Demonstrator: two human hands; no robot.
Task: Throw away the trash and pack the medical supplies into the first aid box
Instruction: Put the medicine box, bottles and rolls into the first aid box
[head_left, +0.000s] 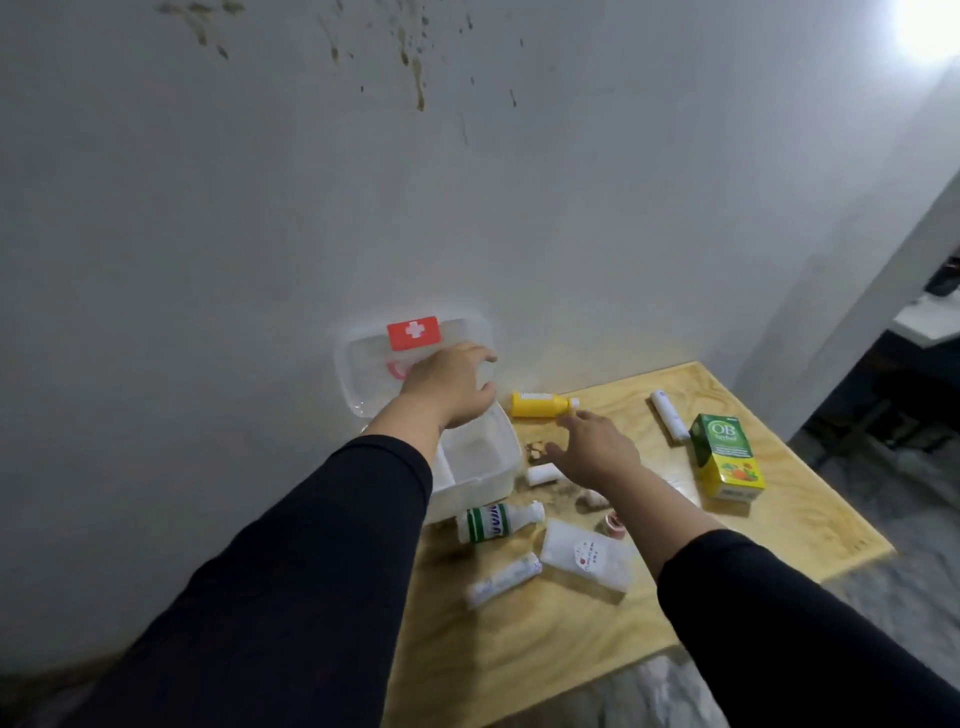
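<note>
The first aid box (483, 462) stands open at the wall-side edge of the wooden table (810, 535), its clear lid (363, 374) (red cross label) raised against the wall. The left hand (452, 387) rests on the lid's edge, fingers curled loosely; whether it grips the lid cannot be told. The right hand (597, 447) hovers open and empty, fingertips just beside the yellow bottle (537, 404); remaining supplies lie scattered on the table.

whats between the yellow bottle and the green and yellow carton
In the head view, a white tube lies on the table between the yellow bottle and the green and yellow carton, nearer the carton. The right hand's fingertips reach toward the bottle.
</note>
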